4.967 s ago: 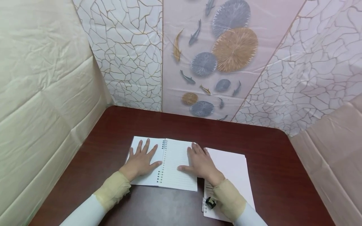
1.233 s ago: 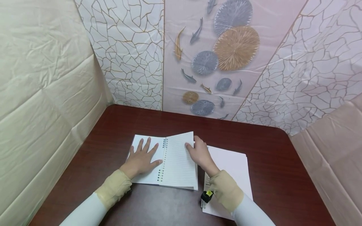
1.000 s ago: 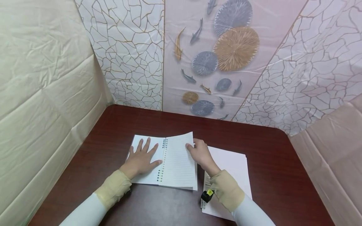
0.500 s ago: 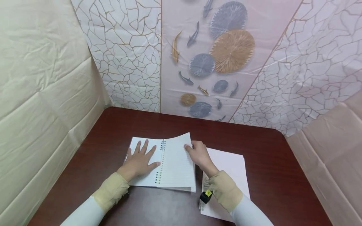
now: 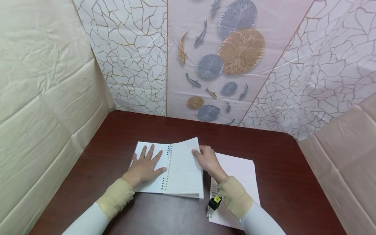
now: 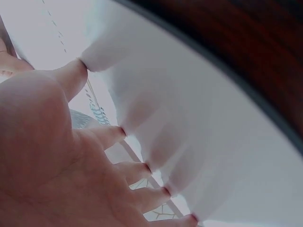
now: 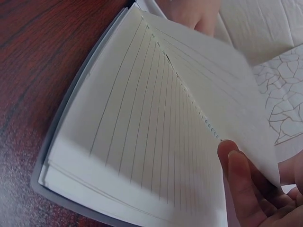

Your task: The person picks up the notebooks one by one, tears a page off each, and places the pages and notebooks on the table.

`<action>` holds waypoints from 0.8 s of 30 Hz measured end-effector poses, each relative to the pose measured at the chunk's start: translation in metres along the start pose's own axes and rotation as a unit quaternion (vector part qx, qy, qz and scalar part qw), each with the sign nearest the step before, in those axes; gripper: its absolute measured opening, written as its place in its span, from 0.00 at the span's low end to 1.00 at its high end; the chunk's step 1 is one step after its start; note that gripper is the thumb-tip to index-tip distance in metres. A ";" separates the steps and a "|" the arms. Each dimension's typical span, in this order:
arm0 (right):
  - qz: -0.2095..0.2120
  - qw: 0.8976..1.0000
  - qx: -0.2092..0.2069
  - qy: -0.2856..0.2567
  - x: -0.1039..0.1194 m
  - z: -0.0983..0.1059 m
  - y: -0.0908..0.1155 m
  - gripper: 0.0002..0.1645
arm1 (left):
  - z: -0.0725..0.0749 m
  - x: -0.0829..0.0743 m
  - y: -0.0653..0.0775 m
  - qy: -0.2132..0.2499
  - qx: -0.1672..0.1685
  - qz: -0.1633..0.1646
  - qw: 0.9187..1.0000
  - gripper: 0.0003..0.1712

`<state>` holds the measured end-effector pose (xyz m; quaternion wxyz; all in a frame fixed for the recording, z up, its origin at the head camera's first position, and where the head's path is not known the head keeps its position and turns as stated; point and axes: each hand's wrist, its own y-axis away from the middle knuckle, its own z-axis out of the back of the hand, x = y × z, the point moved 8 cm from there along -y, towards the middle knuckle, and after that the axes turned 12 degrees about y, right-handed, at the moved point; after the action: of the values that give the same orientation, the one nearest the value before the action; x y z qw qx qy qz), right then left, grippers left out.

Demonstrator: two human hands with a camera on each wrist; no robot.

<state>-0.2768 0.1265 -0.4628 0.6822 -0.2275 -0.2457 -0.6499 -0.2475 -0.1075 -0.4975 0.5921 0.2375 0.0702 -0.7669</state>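
Observation:
A spiral notebook (image 5: 182,182) lies spread on the table, ruled paper on its right side. My left hand (image 5: 144,169) rests flat on the left page, fingers spread. In the left wrist view its fingertips (image 6: 149,168) touch the white page (image 6: 227,156). At the notebook's right edge my right hand (image 5: 207,160) pinches a lined page (image 5: 186,163) between thumb and fingers, lifting it along that side. The right wrist view shows the raised page (image 7: 213,80) held by the right hand (image 7: 251,189), with the ruled sheet (image 7: 142,132) below it.
A second white spiral-bound pad (image 5: 238,173) lies right of the notebook, partly under the right forearm. The dark red-brown table (image 5: 170,215) meets patterned cloth (image 5: 138,65) at the back and a pale cloth (image 5: 50,98) at the left.
Five seconds ago the right hand lay flat on the right page; since then it has pinched and raised that page's edge. Over the last second the hands hardly move.

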 end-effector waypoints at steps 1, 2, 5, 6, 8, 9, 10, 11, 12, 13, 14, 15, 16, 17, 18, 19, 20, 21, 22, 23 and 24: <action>-0.001 1.000 0.000 -0.001 0.000 0.000 0.000 0.18 | 0.000 0.000 0.000 0.000 -0.001 -0.001 1.000 0.46; -0.002 1.000 0.000 -0.002 -0.001 0.000 0.000 0.18 | 0.000 0.000 0.000 0.000 -0.001 -0.001 1.000 0.46; -0.008 1.000 0.003 -0.008 -0.002 0.000 0.001 0.17 | 0.000 -0.001 -0.001 0.001 -0.003 -0.002 1.000 0.46; -0.009 1.000 0.005 -0.011 -0.002 -0.001 0.001 0.17 | 0.000 -0.001 -0.001 0.001 -0.003 -0.002 1.000 0.46; -0.012 1.000 0.008 -0.014 -0.003 -0.001 0.002 0.17 | -0.001 -0.001 -0.001 0.001 -0.003 -0.002 1.000 0.46; -0.013 1.000 0.009 -0.016 -0.003 -0.001 0.002 0.17 | -0.001 -0.001 -0.001 0.001 -0.003 -0.002 1.000 0.45; -0.012 1.000 0.010 -0.018 -0.003 -0.001 0.002 0.16 | -0.001 -0.001 -0.001 0.001 -0.002 -0.001 1.000 0.45; -0.011 1.000 0.011 -0.020 -0.004 -0.002 0.003 0.17 | -0.001 -0.001 -0.001 0.001 -0.002 -0.001 1.000 0.45; -0.011 1.000 0.012 -0.022 -0.004 -0.002 0.003 0.17 | -0.001 -0.001 -0.001 0.001 -0.002 -0.001 1.000 0.45; -0.010 1.000 0.012 -0.023 -0.004 -0.002 0.003 0.17 | -0.001 -0.001 -0.001 0.000 -0.002 -0.001 1.000 0.45; -0.010 1.000 0.012 -0.023 -0.004 -0.002 0.003 0.17 | -0.001 -0.001 -0.001 0.000 -0.002 -0.001 1.000 0.46; -0.010 1.000 0.011 -0.024 -0.004 -0.003 0.003 0.17 | -0.002 -0.001 -0.001 -0.001 -0.002 -0.001 1.000 0.46; -0.008 1.000 0.011 -0.025 -0.004 -0.003 0.003 0.17 | -0.002 -0.001 -0.001 -0.001 -0.003 -0.002 1.000 0.46; -0.007 1.000 0.010 -0.025 -0.005 -0.003 0.003 0.17 | -0.002 -0.001 -0.001 -0.003 -0.003 -0.002 1.000 0.46; -0.007 1.000 0.010 -0.026 -0.005 -0.003 0.003 0.17 | -0.002 0.000 -0.002 -0.004 -0.002 -0.001 1.000 0.46; -0.007 1.000 0.010 -0.027 -0.005 -0.004 0.003 0.17 | -0.003 0.000 -0.002 -0.005 -0.002 -0.001 1.000 0.46; -0.005 1.000 0.010 -0.027 -0.005 -0.004 0.003 0.17 | -0.003 0.001 -0.002 -0.006 -0.001 -0.001 1.000 0.46; -0.005 1.000 0.010 -0.029 -0.005 -0.004 0.003 0.17 | -0.003 0.001 -0.002 -0.007 0.000 -0.001 1.000 0.46; -0.005 0.999 0.011 -0.031 -0.006 -0.005 0.003 0.18 | -0.004 0.001 -0.002 -0.008 0.000 0.000 1.000 0.46; -0.006 0.999 0.012 -0.032 -0.006 -0.005 0.003 0.18 | -0.004 0.001 -0.002 -0.008 0.001 0.000 1.000 0.46; -0.006 0.999 0.012 -0.033 -0.006 -0.005 0.003 0.18 | -0.004 0.001 -0.002 -0.009 0.002 0.001 1.000 0.46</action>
<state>-0.2736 0.1285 -0.4709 0.6724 -0.2389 -0.2775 -0.6432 -0.2484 -0.1067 -0.5018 0.5926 0.2322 0.0632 -0.7687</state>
